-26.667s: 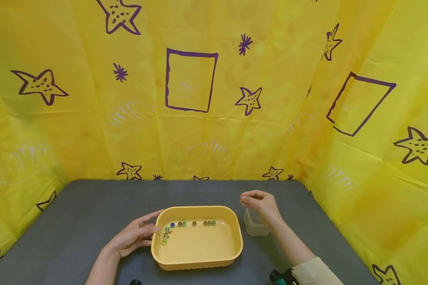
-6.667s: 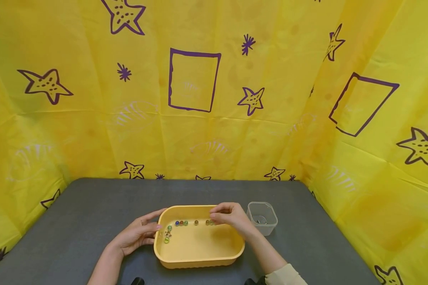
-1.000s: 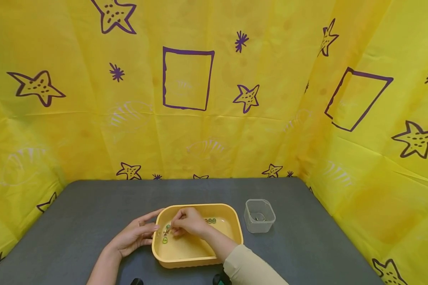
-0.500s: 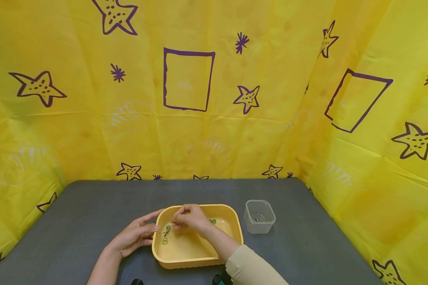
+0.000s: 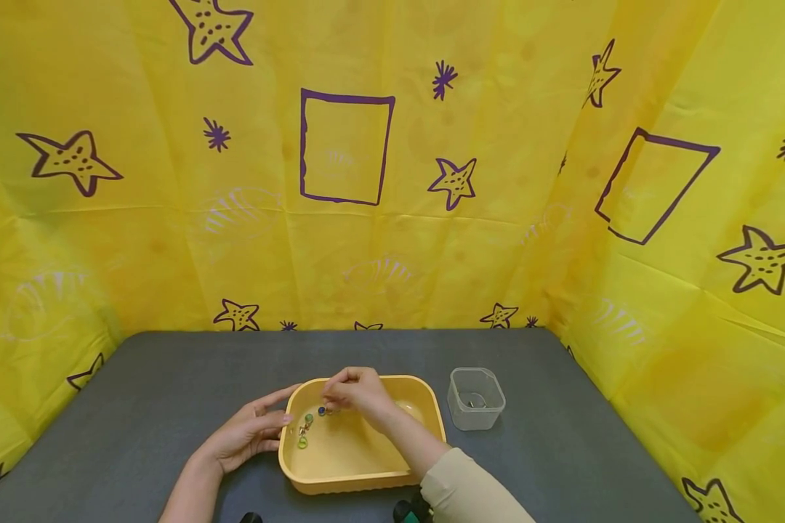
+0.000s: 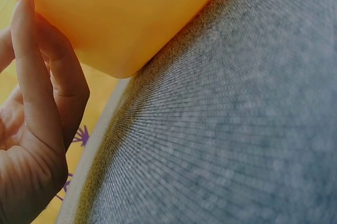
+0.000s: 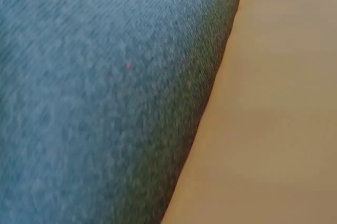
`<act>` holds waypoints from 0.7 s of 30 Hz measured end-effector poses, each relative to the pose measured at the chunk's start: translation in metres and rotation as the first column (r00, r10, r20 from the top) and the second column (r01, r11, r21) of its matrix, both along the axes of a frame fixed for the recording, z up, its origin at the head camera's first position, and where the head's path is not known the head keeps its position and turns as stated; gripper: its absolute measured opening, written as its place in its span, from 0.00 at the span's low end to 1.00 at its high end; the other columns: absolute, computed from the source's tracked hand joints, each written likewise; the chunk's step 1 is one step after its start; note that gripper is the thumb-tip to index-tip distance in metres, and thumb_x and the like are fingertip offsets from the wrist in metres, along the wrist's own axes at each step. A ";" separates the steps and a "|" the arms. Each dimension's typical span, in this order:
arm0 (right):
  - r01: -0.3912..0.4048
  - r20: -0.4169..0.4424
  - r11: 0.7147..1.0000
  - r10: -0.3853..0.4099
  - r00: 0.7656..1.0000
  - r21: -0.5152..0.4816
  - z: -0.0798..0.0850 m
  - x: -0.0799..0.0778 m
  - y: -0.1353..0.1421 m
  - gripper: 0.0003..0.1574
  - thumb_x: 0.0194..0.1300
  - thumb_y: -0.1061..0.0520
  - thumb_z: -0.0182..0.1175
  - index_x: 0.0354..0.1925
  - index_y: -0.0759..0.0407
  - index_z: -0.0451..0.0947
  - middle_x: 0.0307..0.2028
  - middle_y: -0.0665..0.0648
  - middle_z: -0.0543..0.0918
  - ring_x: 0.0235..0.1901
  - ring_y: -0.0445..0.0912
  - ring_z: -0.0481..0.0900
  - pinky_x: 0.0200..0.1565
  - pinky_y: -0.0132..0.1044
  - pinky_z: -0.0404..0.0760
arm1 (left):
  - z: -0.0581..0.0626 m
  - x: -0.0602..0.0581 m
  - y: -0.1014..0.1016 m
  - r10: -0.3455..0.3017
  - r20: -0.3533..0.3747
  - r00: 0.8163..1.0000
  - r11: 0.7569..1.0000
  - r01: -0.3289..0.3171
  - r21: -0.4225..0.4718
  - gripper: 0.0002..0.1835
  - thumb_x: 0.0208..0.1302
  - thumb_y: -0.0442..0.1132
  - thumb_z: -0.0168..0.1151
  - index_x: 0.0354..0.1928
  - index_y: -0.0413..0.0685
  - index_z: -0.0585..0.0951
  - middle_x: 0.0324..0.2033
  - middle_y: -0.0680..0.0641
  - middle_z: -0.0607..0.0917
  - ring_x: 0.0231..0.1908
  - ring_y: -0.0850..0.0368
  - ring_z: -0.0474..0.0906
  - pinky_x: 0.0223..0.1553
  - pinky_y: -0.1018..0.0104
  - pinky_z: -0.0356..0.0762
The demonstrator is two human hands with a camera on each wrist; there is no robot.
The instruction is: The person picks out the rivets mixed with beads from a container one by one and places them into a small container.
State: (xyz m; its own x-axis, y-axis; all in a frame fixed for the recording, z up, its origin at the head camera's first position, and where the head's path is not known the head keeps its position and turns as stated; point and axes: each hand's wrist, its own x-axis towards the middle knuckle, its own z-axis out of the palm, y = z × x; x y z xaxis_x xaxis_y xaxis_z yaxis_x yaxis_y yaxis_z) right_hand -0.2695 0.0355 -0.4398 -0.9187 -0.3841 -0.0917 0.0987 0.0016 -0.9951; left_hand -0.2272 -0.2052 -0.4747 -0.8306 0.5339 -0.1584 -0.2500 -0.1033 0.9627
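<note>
In the head view, a yellow plastic tub (image 5: 360,465) holds several glass marbles and a few small gold-coloured pieces (image 5: 303,430) along its left end. My left hand (image 5: 251,432) grips the tub's left wall, thumb at the rim and fingers outside; the left wrist view shows this hand (image 6: 39,108) against the tub's side (image 6: 126,19). My right hand (image 5: 360,396) is over the back of the tub, fingertips drawn together right beside a blue marble (image 5: 322,411). I cannot tell whether they hold anything. Green marbles (image 5: 309,418) lie near the left wall.
A clear square plastic container (image 5: 476,410) with a few small metallic bits at its bottom stands right of the tub on the dark grey table (image 5: 562,450). Yellow patterned cloth (image 5: 392,254) hangs behind and at the sides. The right wrist view shows only table cloth and tub wall.
Over the last second my right hand has shifted slightly right and up inside the tub, uncovering the blue marble. Some seconds ago it was over the tub's right end. The left hand stays put.
</note>
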 end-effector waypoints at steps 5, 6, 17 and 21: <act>0.010 -0.009 1.000 -0.010 1.000 0.007 0.003 -0.002 0.009 0.08 0.64 0.63 0.64 0.38 0.69 0.84 0.30 0.56 0.89 0.27 0.39 0.86 0.38 0.36 0.89 | -0.001 0.000 0.000 0.000 0.001 1.000 1.000 0.000 -0.003 0.41 0.75 0.38 0.51 0.79 0.42 0.38 0.50 0.48 0.87 0.46 0.61 0.86 0.43 0.70 0.87; 0.011 -0.011 1.000 -0.011 1.000 0.007 0.003 -0.002 0.011 0.08 0.64 0.63 0.64 0.38 0.69 0.84 0.30 0.55 0.88 0.27 0.39 0.86 0.36 0.33 0.88 | -0.001 -0.001 0.000 -0.001 0.000 1.000 1.000 0.001 -0.003 0.41 0.75 0.38 0.51 0.79 0.42 0.39 0.49 0.48 0.87 0.45 0.62 0.86 0.43 0.70 0.87; -0.002 -0.032 0.999 0.001 0.999 -0.040 0.019 -0.001 0.032 0.11 0.64 0.63 0.64 0.41 0.71 0.83 0.32 0.54 0.87 0.31 0.41 0.87 0.43 0.37 0.89 | -0.002 -0.001 -0.002 -0.007 -0.004 1.000 1.000 0.007 0.017 0.39 0.76 0.37 0.50 0.79 0.44 0.42 0.50 0.48 0.87 0.46 0.61 0.86 0.44 0.69 0.87; -0.001 -0.032 0.999 -0.001 0.999 -0.048 0.023 0.000 0.039 0.11 0.64 0.62 0.65 0.42 0.70 0.82 0.33 0.54 0.87 0.32 0.41 0.86 0.43 0.36 0.89 | -0.001 0.000 -0.002 -0.011 -0.003 1.000 1.000 0.011 0.020 0.39 0.76 0.37 0.50 0.79 0.44 0.41 0.50 0.48 0.86 0.46 0.61 0.86 0.44 0.69 0.87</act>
State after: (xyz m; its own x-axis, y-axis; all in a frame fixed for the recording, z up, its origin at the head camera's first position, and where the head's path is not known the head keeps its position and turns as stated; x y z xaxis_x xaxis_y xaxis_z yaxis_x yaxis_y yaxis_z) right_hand -0.2697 0.0741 -0.4166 -0.9210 -0.3871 -0.0440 0.0670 -0.0461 -0.9967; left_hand -0.2275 -0.2068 -0.4760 -0.8252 0.5458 -0.1457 -0.2488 -0.1196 0.9611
